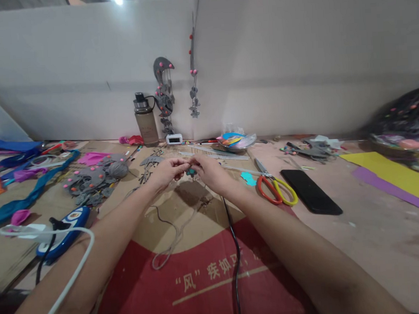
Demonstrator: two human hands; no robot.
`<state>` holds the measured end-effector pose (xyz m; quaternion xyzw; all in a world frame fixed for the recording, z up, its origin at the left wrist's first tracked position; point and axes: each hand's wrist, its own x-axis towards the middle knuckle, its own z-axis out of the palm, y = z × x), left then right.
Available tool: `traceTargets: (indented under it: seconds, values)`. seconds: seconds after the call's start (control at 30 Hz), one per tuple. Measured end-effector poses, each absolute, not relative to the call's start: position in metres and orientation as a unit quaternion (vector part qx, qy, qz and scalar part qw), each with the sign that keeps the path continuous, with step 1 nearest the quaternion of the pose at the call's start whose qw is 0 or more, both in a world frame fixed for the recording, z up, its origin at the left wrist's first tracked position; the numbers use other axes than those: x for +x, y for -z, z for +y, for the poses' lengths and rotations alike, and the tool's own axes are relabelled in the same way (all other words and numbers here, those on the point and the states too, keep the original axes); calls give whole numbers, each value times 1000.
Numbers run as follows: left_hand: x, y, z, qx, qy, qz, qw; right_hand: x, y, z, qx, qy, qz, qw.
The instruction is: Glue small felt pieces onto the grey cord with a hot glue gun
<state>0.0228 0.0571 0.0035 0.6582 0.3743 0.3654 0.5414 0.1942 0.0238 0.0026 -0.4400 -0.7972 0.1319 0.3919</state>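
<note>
Over a cardboard sheet (pixel 157 236), my left hand (pixel 168 173) and my right hand (pixel 209 172) meet at the fingertips, both closed in a pinch. Between them shows a small teal piece (pixel 191 172), partly covered by the fingers. Grey yarn (pixel 180 231) runs from below the hands and lies in a loose loop on the cardboard. Right of my right hand lie a teal felt cutout (pixel 248 178) and scissors (pixel 278 190) with one red and one yellow handle. Grey felt cutouts (pixel 149 165) lie just beyond my left hand.
A black phone (pixel 311 191) lies right of the scissors. Behind the hands stand a bottle (pixel 146 123), a small white clock (pixel 174 139) and a bowl (pixel 237 143). Grey felt with pompoms (pixel 93 178) and a blue power strip (pixel 63 234) lie left. A black cable (pixel 235 250) crosses the cardboard.
</note>
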Motion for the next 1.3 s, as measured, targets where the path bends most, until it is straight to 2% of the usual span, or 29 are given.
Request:
traceTargets:
  seconds: [0.37, 0.6, 0.77, 1.07, 1.3]
  values:
    - [21, 2, 58, 590, -386, 419, 572, 200, -1, 29, -471, -221, -759, 391]
    - [22, 3, 56, 600, -318, 430, 595, 202, 2, 29, -468, -170, -786, 367]
    - [20, 4, 58, 635, -295, 427, 572, 200, 5, 27, -459, -139, -797, 367]
    - [24, 2, 56, 553, -351, 434, 619, 193, 0, 16, -480, -23, -804, 350]
    - [29, 0, 52, 501, -400, 409, 650, 187, 5, 18, -514, -78, -763, 384]
